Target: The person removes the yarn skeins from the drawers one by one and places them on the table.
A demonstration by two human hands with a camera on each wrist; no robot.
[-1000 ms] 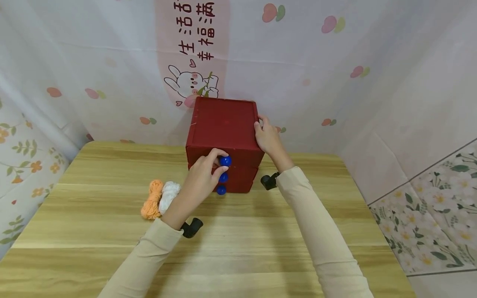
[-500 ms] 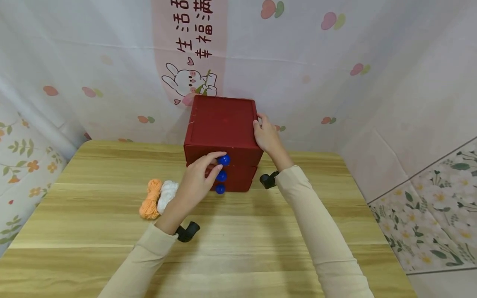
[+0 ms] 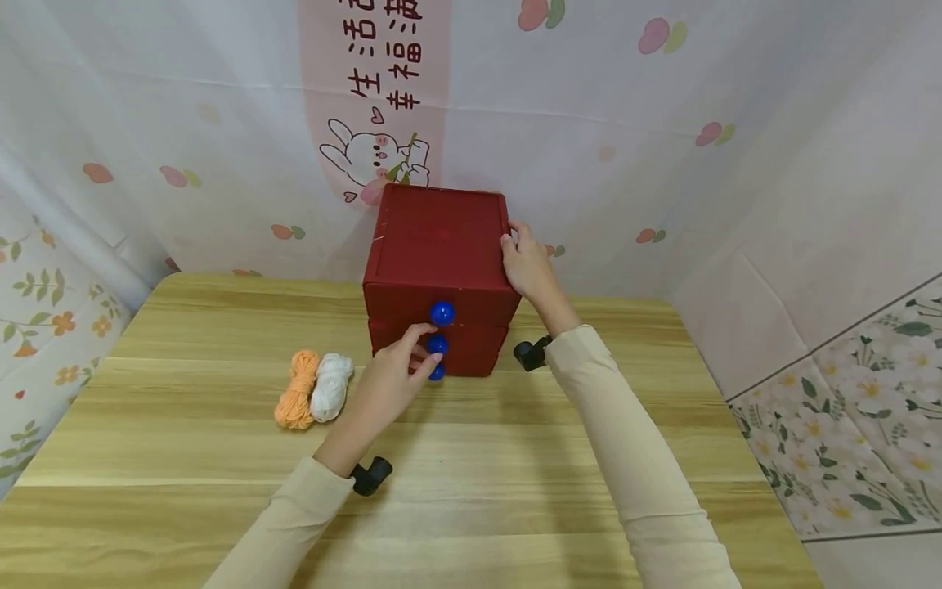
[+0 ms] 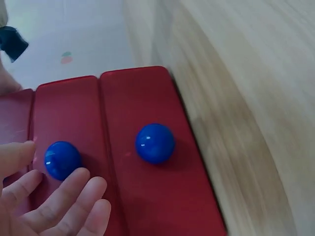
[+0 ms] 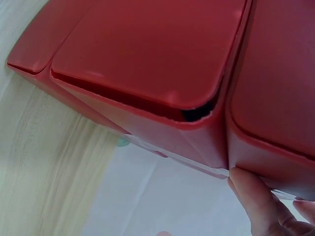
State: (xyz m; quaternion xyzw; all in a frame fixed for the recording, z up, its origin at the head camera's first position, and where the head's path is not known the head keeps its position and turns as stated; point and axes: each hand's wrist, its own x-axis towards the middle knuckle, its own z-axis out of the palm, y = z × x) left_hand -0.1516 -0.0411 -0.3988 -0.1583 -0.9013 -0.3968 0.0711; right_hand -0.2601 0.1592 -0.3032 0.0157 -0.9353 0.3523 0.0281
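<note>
Wooden table [image 3: 478, 474], printed curtain [image 3: 559, 164] behind. Left hand [image 3: 388, 375] curves loosely about the middle knob [image 4: 62, 161], not clenched on it; right hand [image 3: 528, 266] rests relaxed against the side of the box [image 3: 444, 237], perhaps bracing it. Box stands on the table, likely light, stiff; the glossy knob seems slick, best pinched around its middle. Yarn [image 3: 298, 391] lies left.

A red box [image 3: 441, 237] with three glossy blue knobs [image 3: 442, 312] stands upright against the right hand [image 3: 527, 263], its middle knob [image 3: 437, 343] at the fingertips of the left hand [image 3: 388, 370].
</note>
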